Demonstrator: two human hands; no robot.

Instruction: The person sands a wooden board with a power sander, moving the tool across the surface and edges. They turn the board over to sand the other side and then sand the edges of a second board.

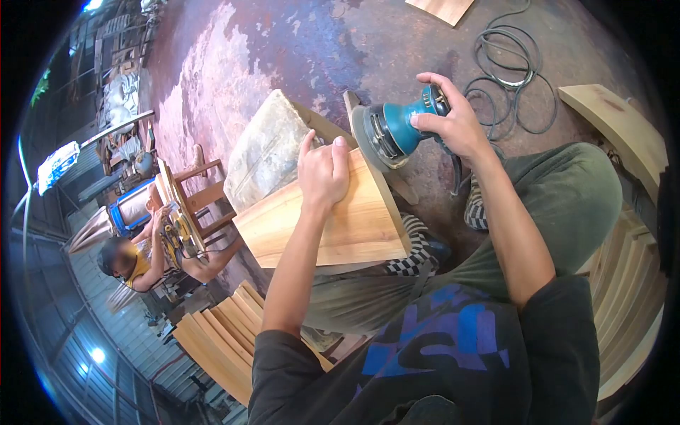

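Your wooden board [322, 230] lies near the centre of the view, before your bent legs, with a pale, film-covered block [262, 149] just beyond it toward 11 o'clock; clock directions are read from the board's middle, twelve at the top. Your left hand [324, 176] bears on the board's upper part at 12 o'clock, thumb and one finger extended; whether the remaining fingers clasp the far edge cannot be told. Your right hand [457, 120] is closed about the head of the teal sander [402, 131], at 1 o'clock, thumb and fingers pinching the housing from opposite sides. The sanding pad is turned toward 9 o'clock at the upper corner of the board's right-hand edge; actual contact is hard to make out.

For an even finish, set the pad square to this edge and let the machine's weight, with light pressure, do the cutting. Long, overlapping strokes between 1 and 4 o'clock should serve best; lingering at the corner would probably round it. Note that your left thumb points close to the pad's rim: a hold nearer 9 o'clock would give more clearance, provided the board remains steady. Hold the dark cord [457, 173], hanging below your right wrist, clear of the pad and of your checkered footwear [416, 246] at 4 o'clock.
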